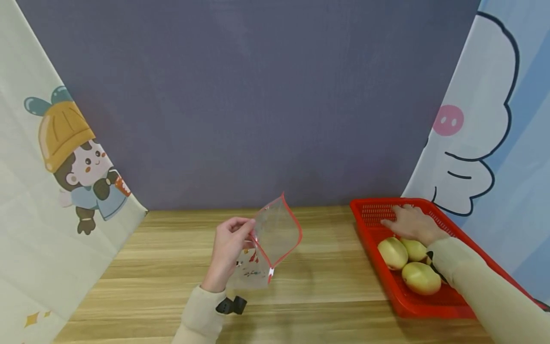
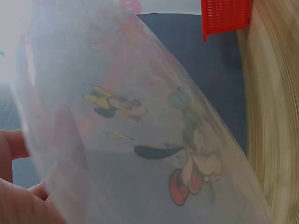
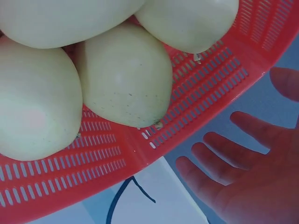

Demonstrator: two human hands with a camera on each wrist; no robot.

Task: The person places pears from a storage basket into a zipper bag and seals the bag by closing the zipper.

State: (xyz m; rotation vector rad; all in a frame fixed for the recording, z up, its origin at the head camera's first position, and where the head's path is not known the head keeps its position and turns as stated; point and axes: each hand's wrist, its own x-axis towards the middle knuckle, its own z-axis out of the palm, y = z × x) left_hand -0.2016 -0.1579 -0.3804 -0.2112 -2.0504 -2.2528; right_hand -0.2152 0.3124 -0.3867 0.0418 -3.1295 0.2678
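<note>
The left hand (image 1: 227, 251) holds a clear plastic bag (image 1: 268, 248) with a red edge above the wooden table (image 1: 172, 267). The thumb and the fingers pinch the bag at its upper left edge, and the bag hangs open toward the right. In the left wrist view the bag (image 2: 140, 130) fills almost the whole picture, and small cartoon figures are printed on it.

The right hand (image 1: 411, 222) is over the far part of a red basket (image 1: 378, 210), which stands on the right side of the table. Its fingers are straight and spread, and they hold nothing. In the right wrist view the right hand (image 3: 243, 163) shows an open palm beside the slotted wall of the basket (image 3: 201, 93).

Three pale yellow-green fruits (image 1: 408, 263) lie in the basket, close together and touching each other, just below the right hand. The bag and the basket are well apart. Behind the table there is a dark grey wall (image 1: 258, 95), and printed cartoon curtains (image 1: 64, 153) hang at both sides.
</note>
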